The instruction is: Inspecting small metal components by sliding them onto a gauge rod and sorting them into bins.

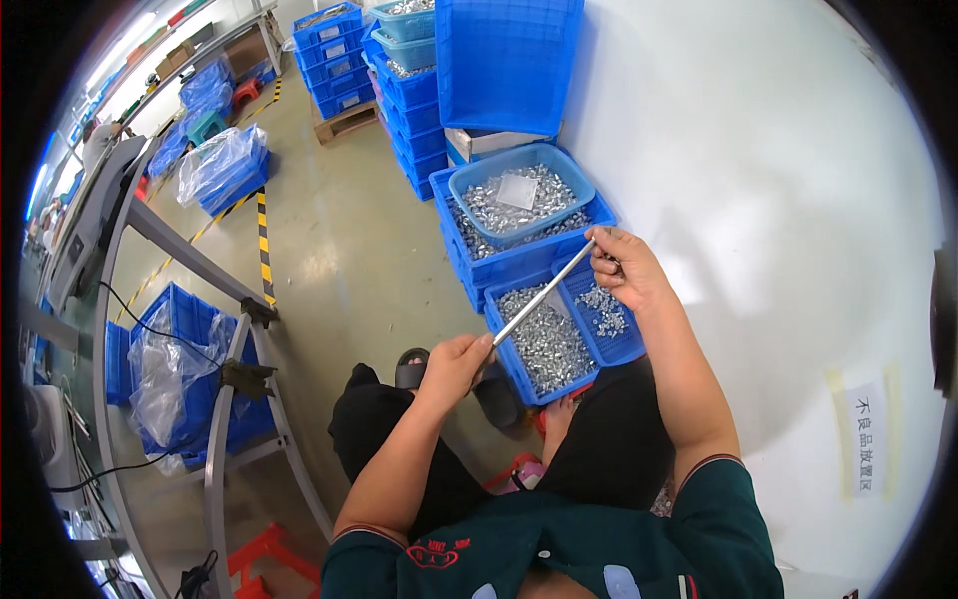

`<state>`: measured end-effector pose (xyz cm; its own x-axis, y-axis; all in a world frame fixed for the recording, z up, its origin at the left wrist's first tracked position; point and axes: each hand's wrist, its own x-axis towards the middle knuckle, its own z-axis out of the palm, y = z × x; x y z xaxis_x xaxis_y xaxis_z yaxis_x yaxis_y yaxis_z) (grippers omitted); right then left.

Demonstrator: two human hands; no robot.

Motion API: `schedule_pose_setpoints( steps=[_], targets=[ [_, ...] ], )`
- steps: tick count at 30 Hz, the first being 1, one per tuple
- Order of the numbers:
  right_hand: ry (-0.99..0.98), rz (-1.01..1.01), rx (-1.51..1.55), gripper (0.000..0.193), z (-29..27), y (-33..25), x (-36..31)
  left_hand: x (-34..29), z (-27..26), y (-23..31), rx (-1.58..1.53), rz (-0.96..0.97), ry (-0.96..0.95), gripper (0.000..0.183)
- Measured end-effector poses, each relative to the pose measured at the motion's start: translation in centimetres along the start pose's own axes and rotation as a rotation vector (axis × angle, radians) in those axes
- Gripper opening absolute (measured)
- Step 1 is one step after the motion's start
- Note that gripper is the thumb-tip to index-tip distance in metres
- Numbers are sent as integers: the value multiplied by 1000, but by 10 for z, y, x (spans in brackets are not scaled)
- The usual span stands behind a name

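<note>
A thin, straight silvery metal rod (540, 299) slants between my hands, its right end higher and farther away. My left hand (456, 373) is closed around the near end. My right hand (625, 268) pinches the far end between thumb and forefinger, its other fingers curled; small metal pieces seem to sit in them, too small to name. Beneath the rod is a blue divided bin (520, 383). Many small shiny metal parts (547, 351) fill its left compartment, and fewer small metal parts (606, 315) lie in the right one.
Beyond the bin, a light-blue basin (569, 170) of metal parts rests on a larger blue crate (473, 268). Stacked blue crates (411, 122) stand farther back. A white wall (738, 200) bounds the right; a grey metal frame (215, 439) and plastic-covered crates (180, 399) are left.
</note>
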<state>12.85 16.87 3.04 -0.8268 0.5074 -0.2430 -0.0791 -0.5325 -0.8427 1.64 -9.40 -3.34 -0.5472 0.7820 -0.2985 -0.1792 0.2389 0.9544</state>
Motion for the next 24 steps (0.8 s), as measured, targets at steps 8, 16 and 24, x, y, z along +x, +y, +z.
schedule_pose_setpoints(
  steps=[8,16,24],
  targets=[
    [-112,15,285,18,2,5,0,0,3,4,-99,-23,-46,35],
    [143,-143,19,18,16,11,1,6,11,-5,-121,-7,-36,35],
    [86,-75,111,19,9,0,-4,7,12,-1,-119,-23,-65,32]
  ],
)
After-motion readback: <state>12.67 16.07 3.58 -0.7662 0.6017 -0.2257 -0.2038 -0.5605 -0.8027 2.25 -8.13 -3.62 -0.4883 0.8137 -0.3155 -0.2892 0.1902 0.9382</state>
